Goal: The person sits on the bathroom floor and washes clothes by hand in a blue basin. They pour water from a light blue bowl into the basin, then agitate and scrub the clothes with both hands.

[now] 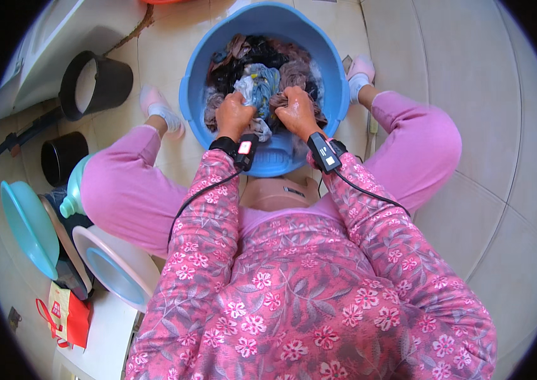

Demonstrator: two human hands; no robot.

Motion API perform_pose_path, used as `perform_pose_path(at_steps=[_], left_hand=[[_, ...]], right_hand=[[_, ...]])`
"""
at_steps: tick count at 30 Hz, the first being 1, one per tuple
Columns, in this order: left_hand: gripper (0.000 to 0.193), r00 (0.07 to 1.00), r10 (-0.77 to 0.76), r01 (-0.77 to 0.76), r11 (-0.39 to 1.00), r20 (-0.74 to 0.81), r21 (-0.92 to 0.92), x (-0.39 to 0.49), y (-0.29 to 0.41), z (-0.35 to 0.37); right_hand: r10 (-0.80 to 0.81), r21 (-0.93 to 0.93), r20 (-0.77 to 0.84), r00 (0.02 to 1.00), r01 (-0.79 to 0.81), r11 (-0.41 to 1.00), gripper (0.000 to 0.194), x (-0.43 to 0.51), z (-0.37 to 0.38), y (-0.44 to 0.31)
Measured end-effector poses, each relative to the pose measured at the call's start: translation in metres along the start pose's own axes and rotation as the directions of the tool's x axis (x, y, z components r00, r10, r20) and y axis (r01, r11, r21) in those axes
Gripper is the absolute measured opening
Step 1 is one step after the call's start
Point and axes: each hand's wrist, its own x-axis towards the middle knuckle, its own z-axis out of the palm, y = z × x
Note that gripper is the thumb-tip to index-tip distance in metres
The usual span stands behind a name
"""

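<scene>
A blue plastic basin (pixel 195 61) stands on the tiled floor between my feet, holding wet, dark and brownish clothes (pixel 259 50). My left hand (pixel 235 115) is closed on a white part of the wet cloth at the left of the pile. Closed on a brown wet cloth (pixel 293 75), my right hand (pixel 298 113) is a little to the right. Between the hands lies a blue-grey cloth with yellow spots (pixel 265 84). The ribbed slope (pixel 273 154) of the basin is at its near side, below my hands. My fingertips are partly hidden in the cloth.
At the left are a black bucket (pixel 121 78), a smaller dark container (pixel 62 159), a pale green bottle (pixel 76 190), a turquoise basin (pixel 26 228), a white and pink basin (pixel 121 266) and a red and cream bag (pixel 76 316). A tiled wall (pixel 467 95) rises at the right.
</scene>
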Motion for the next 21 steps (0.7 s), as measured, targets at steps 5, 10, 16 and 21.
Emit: perform_pose_path(at_steps=[5,10,16,21], left_hand=[[0.038,0.989,-0.002,0.022,0.99,-0.145,0.138,-0.046,0.014,0.007],[0.044,0.973,0.085,-0.006,0.938,-0.213,0.345,-0.042,0.028,0.012],[0.033,0.975,0.116,-0.025,0.903,-0.187,0.428,0.003,0.043,0.022],[0.042,0.988,-0.111,0.057,0.91,0.11,0.411,0.035,0.049,0.029]], right_hand=[[0.152,0.082,-0.16,0.975,-0.14,0.987,0.036,-0.031,0.019,-0.003],[0.15,-0.252,-0.239,0.959,-0.21,0.944,0.042,-0.015,0.034,-0.006],[0.335,-0.372,-0.089,0.938,-0.343,0.862,0.049,0.037,0.026,-0.003],[0.466,-0.417,0.361,0.808,-0.307,0.855,0.045,0.071,0.021,0.025]])
